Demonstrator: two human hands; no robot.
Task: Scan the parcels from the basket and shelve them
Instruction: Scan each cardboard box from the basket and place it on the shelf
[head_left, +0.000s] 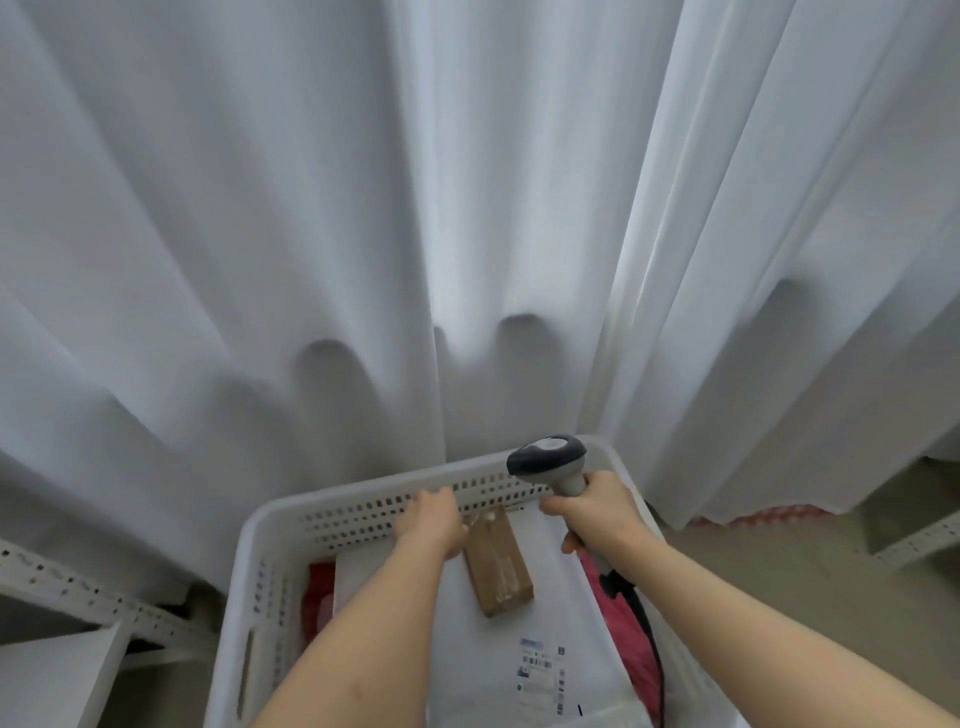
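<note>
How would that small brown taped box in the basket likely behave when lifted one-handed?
The brown box looks like a cardboard block with square edges, so it is probably stiff and unlikely to roll. Its glossy clear tape may make it a bit slippery. It lies loose on a white mailer, so the left hand beside it could probably lift it easily.

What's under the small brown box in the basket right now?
The brown box lies on a large white mailer with a printed label. Pink parcels show beside it; anything below the mailer is hidden.
</note>
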